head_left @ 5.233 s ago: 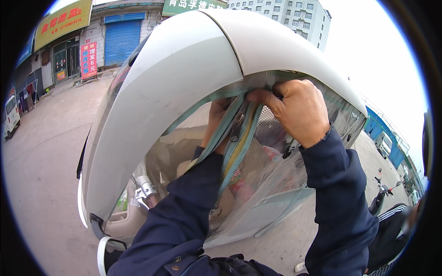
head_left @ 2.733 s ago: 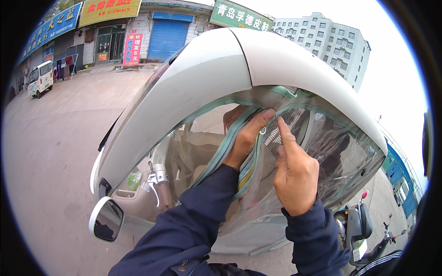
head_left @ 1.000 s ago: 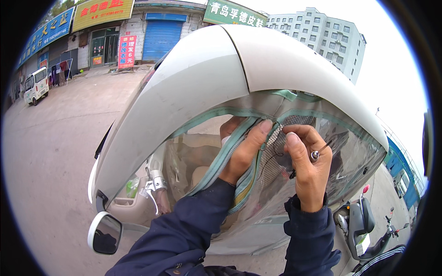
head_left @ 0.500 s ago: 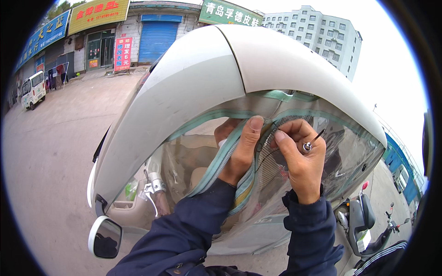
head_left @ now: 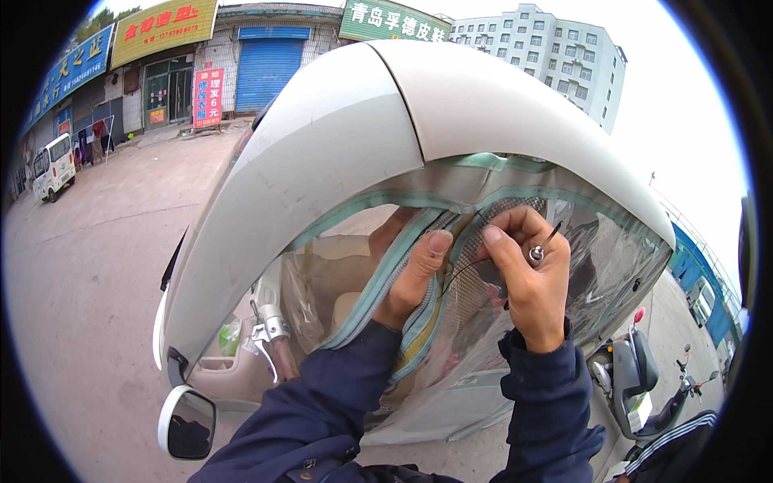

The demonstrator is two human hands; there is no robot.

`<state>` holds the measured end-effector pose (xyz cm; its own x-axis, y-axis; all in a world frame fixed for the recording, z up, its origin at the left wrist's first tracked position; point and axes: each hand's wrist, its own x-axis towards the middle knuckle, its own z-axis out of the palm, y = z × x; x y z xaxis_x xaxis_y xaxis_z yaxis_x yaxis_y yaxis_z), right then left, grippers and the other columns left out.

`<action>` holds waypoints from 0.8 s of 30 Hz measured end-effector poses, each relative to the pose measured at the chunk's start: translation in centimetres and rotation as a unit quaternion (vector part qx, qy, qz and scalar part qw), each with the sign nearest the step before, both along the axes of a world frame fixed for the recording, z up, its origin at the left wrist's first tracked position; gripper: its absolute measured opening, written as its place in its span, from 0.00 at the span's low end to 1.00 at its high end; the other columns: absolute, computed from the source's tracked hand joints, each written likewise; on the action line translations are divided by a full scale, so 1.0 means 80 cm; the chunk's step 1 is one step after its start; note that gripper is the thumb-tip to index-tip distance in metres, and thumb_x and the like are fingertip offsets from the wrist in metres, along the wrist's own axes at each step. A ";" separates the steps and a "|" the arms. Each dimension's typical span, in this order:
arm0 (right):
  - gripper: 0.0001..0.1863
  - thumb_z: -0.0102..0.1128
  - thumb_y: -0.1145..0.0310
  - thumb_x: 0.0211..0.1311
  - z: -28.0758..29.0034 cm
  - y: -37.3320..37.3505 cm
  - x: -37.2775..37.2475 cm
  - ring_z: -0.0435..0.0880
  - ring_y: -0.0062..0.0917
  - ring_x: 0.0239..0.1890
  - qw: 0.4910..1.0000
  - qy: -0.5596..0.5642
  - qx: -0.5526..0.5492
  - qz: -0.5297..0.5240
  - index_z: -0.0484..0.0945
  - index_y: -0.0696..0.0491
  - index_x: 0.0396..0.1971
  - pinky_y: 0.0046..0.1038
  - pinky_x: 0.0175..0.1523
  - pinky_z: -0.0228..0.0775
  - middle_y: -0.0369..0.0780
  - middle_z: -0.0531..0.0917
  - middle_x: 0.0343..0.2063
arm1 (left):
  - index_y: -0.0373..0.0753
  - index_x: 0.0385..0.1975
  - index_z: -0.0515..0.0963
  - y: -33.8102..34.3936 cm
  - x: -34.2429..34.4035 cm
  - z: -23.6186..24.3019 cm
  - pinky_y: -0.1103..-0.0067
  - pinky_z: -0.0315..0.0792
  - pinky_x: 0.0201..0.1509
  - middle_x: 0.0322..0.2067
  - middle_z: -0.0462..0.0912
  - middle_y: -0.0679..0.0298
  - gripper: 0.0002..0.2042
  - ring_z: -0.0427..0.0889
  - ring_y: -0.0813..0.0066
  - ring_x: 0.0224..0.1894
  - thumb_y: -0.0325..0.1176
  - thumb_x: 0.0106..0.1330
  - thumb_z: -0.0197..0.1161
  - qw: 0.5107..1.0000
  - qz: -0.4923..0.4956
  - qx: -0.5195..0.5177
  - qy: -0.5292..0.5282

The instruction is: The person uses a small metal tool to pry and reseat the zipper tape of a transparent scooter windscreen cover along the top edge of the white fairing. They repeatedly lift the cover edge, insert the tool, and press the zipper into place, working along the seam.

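My left hand (head_left: pixel 415 274) grips the teal-edged zipper flap (head_left: pixel 372 299) of a rain cover, thumb on the near side and fingers partly hidden behind it. Close by on the right, my right hand (head_left: pixel 527 282) is closed round a slim awl-like tool (head_left: pixel 537 254) with a metal collar and a thin dark point aimed up and right. Its thumb and forefinger pinch dark thread (head_left: pixel 460 276), which loops down across the mesh. Between the hands runs the open zipper seam with a yellowish strip (head_left: pixel 417 348). Clear plastic sheeting (head_left: pixel 592 266) hangs beyond the right hand.
A pale vehicle roof (head_left: pixel 475 105) arches over the cover. At left are a brake lever (head_left: pixel 266 336) and a side mirror (head_left: pixel 188 423). A parked scooter (head_left: pixel 640 386) stands at right, near a striped dark sleeve (head_left: pixel 672 447). A white van (head_left: pixel 55 167) is parked far left.
My left thumb has shifted down and left, away from the top of the seam, showing more of the zipper. My right hand keeps nearly the same place and pinch.
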<state>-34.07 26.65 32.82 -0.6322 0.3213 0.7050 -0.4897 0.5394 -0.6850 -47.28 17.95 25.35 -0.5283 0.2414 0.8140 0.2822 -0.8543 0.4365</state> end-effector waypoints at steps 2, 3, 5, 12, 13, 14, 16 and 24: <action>0.05 0.63 0.75 0.68 -0.001 0.000 0.000 0.80 0.13 0.32 1.000 0.022 0.013 0.004 0.80 0.63 0.37 0.16 0.37 0.71 0.36 0.84 0.29 | 0.27 0.61 0.74 0.002 -0.005 -0.007 0.76 0.75 0.53 0.48 0.85 0.56 0.28 0.81 0.72 0.47 0.48 0.75 0.62 0.999 -0.020 0.011 0.024; 0.05 0.63 0.75 0.68 -0.002 0.000 0.000 0.80 0.13 0.32 0.999 0.031 0.014 0.002 0.80 0.63 0.38 0.16 0.37 0.71 0.36 0.84 0.30 | 0.27 0.62 0.74 0.004 -0.007 -0.012 0.76 0.75 0.53 0.48 0.85 0.56 0.29 0.81 0.71 0.47 0.48 0.75 0.61 0.999 0.003 0.028 0.023; 0.05 0.63 0.76 0.69 -0.001 -0.001 0.001 0.80 0.13 0.32 0.999 0.040 0.016 0.001 0.81 0.63 0.38 0.16 0.37 0.71 0.36 0.85 0.30 | 0.26 0.62 0.74 -0.003 -0.011 -0.026 0.75 0.75 0.54 0.49 0.85 0.55 0.29 0.82 0.70 0.48 0.48 0.75 0.58 0.998 0.057 0.023 0.024; 0.04 0.64 0.76 0.68 0.006 -0.002 0.004 0.80 0.14 0.30 0.998 0.009 -0.057 0.011 0.82 0.62 0.39 0.16 0.37 0.72 0.36 0.85 0.30 | 0.29 0.60 0.77 0.018 -0.036 -0.044 0.73 0.78 0.53 0.50 0.86 0.55 0.24 0.85 0.69 0.48 0.42 0.73 0.62 0.991 0.117 -0.042 0.055; 0.04 0.65 0.76 0.68 0.006 -0.002 0.004 0.80 0.13 0.30 0.999 0.006 -0.050 0.010 0.82 0.62 0.38 0.16 0.36 0.71 0.35 0.84 0.29 | 0.29 0.59 0.77 0.020 -0.043 -0.045 0.73 0.79 0.52 0.49 0.86 0.56 0.24 0.85 0.69 0.47 0.43 0.73 0.63 0.984 0.147 -0.065 0.078; 0.04 0.65 0.76 0.68 0.006 -0.001 0.004 0.79 0.13 0.29 0.999 -0.001 -0.049 0.009 0.82 0.62 0.38 0.16 0.36 0.70 0.35 0.84 0.29 | 0.29 0.58 0.78 0.025 -0.047 -0.048 0.73 0.79 0.51 0.47 0.86 0.56 0.24 0.85 0.69 0.46 0.44 0.73 0.63 0.986 0.133 -0.076 0.060; 0.05 0.66 0.75 0.68 0.005 -0.001 0.006 0.78 0.11 0.28 0.999 -0.018 -0.044 0.005 0.82 0.61 0.37 0.16 0.35 0.68 0.33 0.83 0.28 | 0.30 0.56 0.79 0.037 -0.051 -0.054 0.73 0.80 0.50 0.45 0.86 0.57 0.24 0.86 0.68 0.44 0.46 0.74 0.63 0.995 0.057 -0.079 0.001; 0.08 0.67 0.72 0.69 0.000 -0.001 0.010 0.73 0.09 0.27 0.999 -0.029 -0.034 -0.020 0.81 0.60 0.32 0.15 0.32 0.62 0.30 0.80 0.24 | 0.35 0.59 0.76 0.072 -0.036 -0.048 0.74 0.82 0.48 0.48 0.85 0.59 0.19 0.85 0.69 0.47 0.45 0.83 0.53 0.945 -0.244 0.172 -0.131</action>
<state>-33.28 26.55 32.82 -0.6567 0.3931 0.6436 -0.4275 0.5090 -0.7471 -50.17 23.70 21.48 -0.6162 0.2535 0.7457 -0.2621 -0.9588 0.1094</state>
